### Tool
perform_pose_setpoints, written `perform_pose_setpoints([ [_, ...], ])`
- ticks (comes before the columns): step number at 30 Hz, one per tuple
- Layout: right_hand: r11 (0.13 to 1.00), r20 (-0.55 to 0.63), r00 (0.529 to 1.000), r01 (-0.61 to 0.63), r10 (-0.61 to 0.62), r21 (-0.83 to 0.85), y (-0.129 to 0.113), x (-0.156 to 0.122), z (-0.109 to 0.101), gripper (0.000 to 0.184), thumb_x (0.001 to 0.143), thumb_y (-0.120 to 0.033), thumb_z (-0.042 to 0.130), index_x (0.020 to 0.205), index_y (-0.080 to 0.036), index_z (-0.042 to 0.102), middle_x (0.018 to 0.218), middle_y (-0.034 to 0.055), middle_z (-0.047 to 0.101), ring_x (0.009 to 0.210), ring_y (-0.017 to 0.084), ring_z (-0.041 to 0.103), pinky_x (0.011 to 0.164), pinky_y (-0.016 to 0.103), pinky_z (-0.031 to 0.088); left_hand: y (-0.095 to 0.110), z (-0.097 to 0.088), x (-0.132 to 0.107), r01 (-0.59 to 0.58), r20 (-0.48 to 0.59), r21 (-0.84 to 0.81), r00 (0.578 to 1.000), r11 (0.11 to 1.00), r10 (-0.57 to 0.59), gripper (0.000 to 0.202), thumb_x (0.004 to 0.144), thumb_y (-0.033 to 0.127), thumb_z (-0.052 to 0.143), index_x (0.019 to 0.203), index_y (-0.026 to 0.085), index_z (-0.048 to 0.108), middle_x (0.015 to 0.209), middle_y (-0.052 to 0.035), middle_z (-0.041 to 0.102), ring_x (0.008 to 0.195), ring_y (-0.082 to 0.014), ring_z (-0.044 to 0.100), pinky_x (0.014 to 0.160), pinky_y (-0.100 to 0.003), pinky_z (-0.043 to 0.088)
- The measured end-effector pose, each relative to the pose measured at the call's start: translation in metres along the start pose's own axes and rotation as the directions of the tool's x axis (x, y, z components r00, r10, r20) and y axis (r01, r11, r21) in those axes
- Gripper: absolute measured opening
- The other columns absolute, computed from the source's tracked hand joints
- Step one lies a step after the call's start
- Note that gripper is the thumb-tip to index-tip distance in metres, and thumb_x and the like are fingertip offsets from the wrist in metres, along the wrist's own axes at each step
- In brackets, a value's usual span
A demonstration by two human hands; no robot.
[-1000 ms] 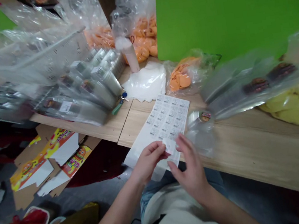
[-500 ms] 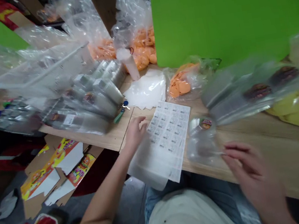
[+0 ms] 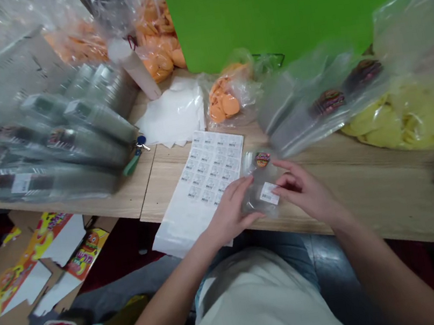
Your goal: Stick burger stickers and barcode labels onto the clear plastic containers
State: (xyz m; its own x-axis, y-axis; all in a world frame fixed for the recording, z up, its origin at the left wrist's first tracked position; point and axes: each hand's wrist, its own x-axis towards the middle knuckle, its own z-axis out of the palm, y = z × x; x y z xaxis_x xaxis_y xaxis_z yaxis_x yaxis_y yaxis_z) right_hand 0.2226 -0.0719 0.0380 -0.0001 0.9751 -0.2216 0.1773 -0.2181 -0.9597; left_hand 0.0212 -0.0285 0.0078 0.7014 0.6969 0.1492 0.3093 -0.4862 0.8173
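Observation:
A clear plastic package (image 3: 254, 192) with a burger picture near its top lies on the wooden table in front of me. My left hand (image 3: 234, 209) rests at its left side, thumb and fingers apart, touching the plastic. A small white barcode label (image 3: 269, 193) is on the package's lower part. My right hand (image 3: 306, 187) has thumb and fingertips pinched at the label's right edge. To the left lies a sheet of barcode labels (image 3: 216, 157), its lower part bare backing that reaches past the table edge.
Stacks of clear packages (image 3: 87, 144) stand left, and more clear bags (image 3: 307, 108) lie right, beside a bag of yellow pieces (image 3: 402, 124). Keys (image 3: 141, 144), white sheets (image 3: 177, 111) and a bag of orange pieces (image 3: 226, 101) lie behind. A green panel (image 3: 279, 6) rises at the back.
My left hand has moved right, from the label sheet to the package. The right hand has come left to the package, where a white label now shows. The view has shifted right.

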Motion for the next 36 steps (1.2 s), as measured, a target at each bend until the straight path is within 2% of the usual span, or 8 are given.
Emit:
perform_pose_setpoints([
  [4,0.999,0.064,0.998,-0.003,0.005,-0.033,0.000,0.006,0.005,0.057,0.077,-0.027,0.056,0.131,-0.026,0.036,0.068,-0.0056,0.053,0.062,0.010,0.050,0.059,0.025,0.041,-0.003,-0.001,-0.002,0.003,0.031,-0.058,1.000,0.998,-0.001,0.075,0.076,0.039,0.062,0.138,0.024,0.023,0.140,-0.0114,0.036,0.130,-0.0271,0.030,0.107,-0.045,0.025],
  [12,0.991,0.084,0.996,-0.007,0.018,-0.134,-0.002,0.005,0.009,0.061,0.079,-0.026,0.056,0.134,-0.031,0.031,0.071,-0.0053,0.055,0.063,0.011,0.051,0.061,0.026,0.041,-0.010,0.008,-0.006,-0.007,-0.047,-0.191,0.999,0.982,-0.002,0.080,0.075,0.034,0.065,0.139,0.025,0.017,0.136,-0.0135,0.040,0.126,-0.0273,0.038,0.105,-0.046,0.030],
  [17,0.980,0.106,0.994,0.017,0.004,-0.200,-0.005,0.004,0.008,0.060,0.080,-0.026,0.054,0.135,-0.029,0.029,0.074,-0.0045,0.057,0.064,0.011,0.051,0.062,0.027,0.041,-0.012,0.010,-0.006,-0.097,-0.108,-0.164,0.991,0.982,0.080,0.068,0.075,0.029,0.066,0.130,0.024,0.027,0.135,-0.0123,0.042,0.131,-0.0250,0.032,0.107,-0.047,0.027],
  [24,0.967,0.134,0.991,0.056,-0.023,-0.249,-0.007,0.005,0.007,0.061,0.080,-0.026,0.054,0.136,-0.028,0.028,0.075,-0.0039,0.058,0.064,0.011,0.053,0.060,0.025,0.042,-0.014,0.008,-0.004,-0.166,-0.111,-0.145,0.982,0.975,0.151,0.057,0.077,0.026,0.064,0.123,0.022,0.031,0.135,-0.0148,0.042,0.132,-0.0245,0.031,0.107,-0.050,0.026],
  [29,0.938,0.113,0.993,0.080,-0.044,-0.337,-0.009,0.004,0.011,0.059,0.082,-0.025,0.051,0.136,-0.028,0.028,0.078,-0.0031,0.059,0.065,0.012,0.055,0.062,0.026,0.045,-0.013,0.004,-0.003,-0.233,-0.021,-0.040,0.973,0.972,0.232,0.035,0.082,0.026,0.057,0.113,0.020,0.043,0.137,-0.0163,0.038,0.133,-0.0255,0.029,0.106,-0.049,0.029],
  [32,0.879,0.103,0.991,0.126,-0.088,-0.460,-0.010,0.001,0.015,0.057,0.083,-0.025,0.049,0.136,-0.026,0.028,0.078,-0.0017,0.059,0.064,0.013,0.055,0.062,0.028,0.046,-0.012,0.001,-0.003,-0.213,0.056,0.049,0.976,0.976,0.210,0.024,0.085,0.027,0.052,0.107,0.019,0.051,0.138,-0.0151,0.035,0.134,-0.0264,0.026,0.106,-0.047,0.030],
  [34,0.770,0.057,0.983,0.173,-0.176,-0.614,-0.007,-0.005,0.016,0.057,0.083,-0.027,0.050,0.137,-0.024,0.029,0.083,0.0020,0.060,0.071,0.017,0.057,0.068,0.032,0.048,-0.011,0.000,-0.002,-0.196,0.073,0.085,0.979,0.977,0.190,0.022,0.086,0.028,0.050,0.106,0.019,0.054,0.138,-0.0139,0.035,0.134,-0.0267,0.025,0.106,-0.046,0.031],
  [36,0.627,-0.080,0.942,0.152,-0.325,-0.764,-0.002,-0.013,0.017,0.058,0.083,-0.031,0.051,0.136,-0.021,0.031,0.094,0.0079,0.059,0.085,0.022,0.056,0.076,0.039,0.047,-0.009,-0.001,-0.001,-0.187,0.073,0.074,0.981,0.979,0.182,0.022,0.085,0.029,0.050,0.104,0.018,0.055,0.138,-0.0133,0.036,0.133,-0.0267,0.026,0.105,-0.045,0.032],
])
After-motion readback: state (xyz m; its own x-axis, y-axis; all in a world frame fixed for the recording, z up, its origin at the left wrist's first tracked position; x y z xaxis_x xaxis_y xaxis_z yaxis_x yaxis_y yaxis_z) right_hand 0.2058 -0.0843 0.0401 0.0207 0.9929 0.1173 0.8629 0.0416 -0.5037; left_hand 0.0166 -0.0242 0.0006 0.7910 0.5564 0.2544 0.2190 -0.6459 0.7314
